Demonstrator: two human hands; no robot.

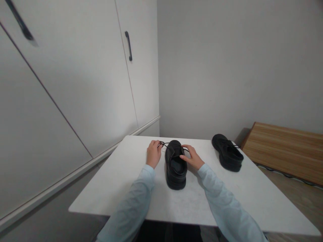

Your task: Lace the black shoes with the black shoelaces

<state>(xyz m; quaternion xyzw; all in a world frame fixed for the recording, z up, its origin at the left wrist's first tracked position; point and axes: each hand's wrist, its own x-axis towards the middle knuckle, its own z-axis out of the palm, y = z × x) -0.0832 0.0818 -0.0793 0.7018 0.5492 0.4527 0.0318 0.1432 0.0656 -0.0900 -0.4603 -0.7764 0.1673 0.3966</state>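
A black lace-up shoe (176, 181) stands upright on the white table with its toe pointing away from me and its opening facing me. To its left, my left hand (153, 154) is closed, its fingertips pinching a dark shoelace (165, 144) that stretches across from the shoe. My right hand (193, 158) is at the shoe's right side, thumb by the opening and fingers near the eyelets, gripping the upper edge. Another part of the lace runs between the thumb and fingers of that hand; whether it is held there is unclear.
A second black shoe (230, 156), laces loose, sits near the table's right edge. The white table (121, 174) reaches close to white cabinet doors (83, 84) on the left. A wood-grained board or bench (287, 151) stands beyond it on the right, near the grey wall (237, 67).
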